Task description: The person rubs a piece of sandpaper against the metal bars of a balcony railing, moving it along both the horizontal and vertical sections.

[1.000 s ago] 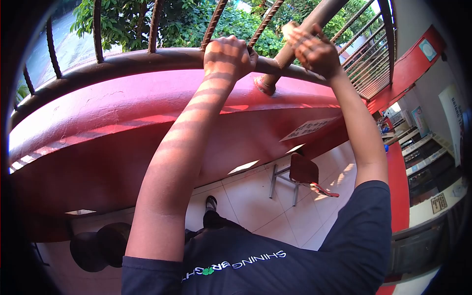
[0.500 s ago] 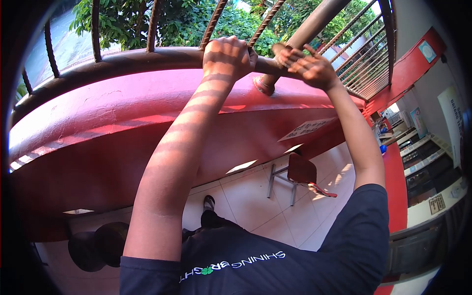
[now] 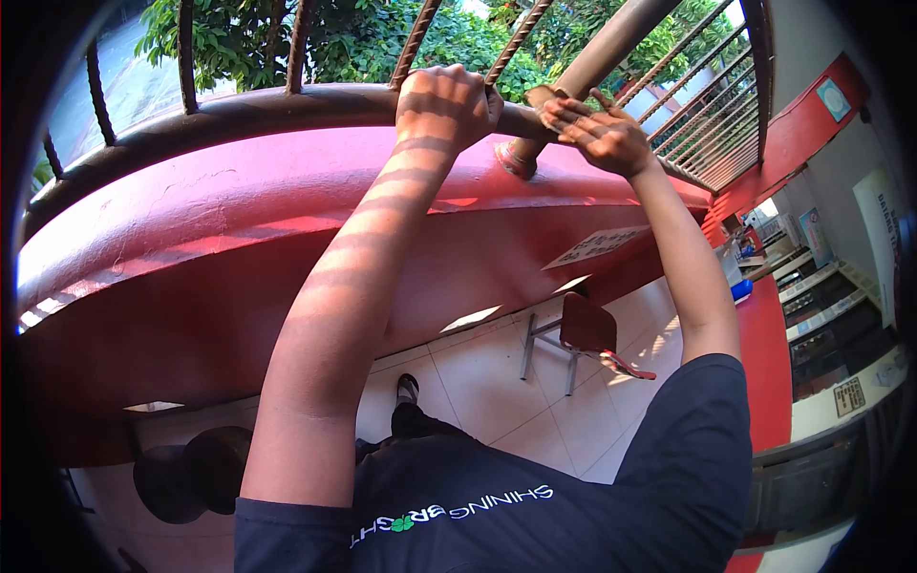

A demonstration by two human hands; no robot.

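Nearest, the person's dark shirt (image 3: 535, 516) fills the lower edge, with a shoe (image 3: 409, 390) on the pale tiled floor beyond it and a chair (image 3: 587, 329) standing further out to the right. Both bare arms reach over a broad red ledge (image 3: 239, 210), which carries a small sign (image 3: 597, 246) on its right side. Along the ledge's far edge runs a rusty brown rail (image 3: 258, 107). The left hand (image 3: 446, 103) is curled tight around this rail, knuckles up. Just to its right, the right hand (image 3: 604, 134) has its fingers stretched out and pressed together, flat over a small brown pad (image 3: 541, 95). The pad lies under the fingertips, against the lower part of a thick slanted post (image 3: 611, 43) that meets the ledge beside the rail. Thin ribbed bars (image 3: 413, 40) rise from the rail, with green trees (image 3: 353, 38) behind.
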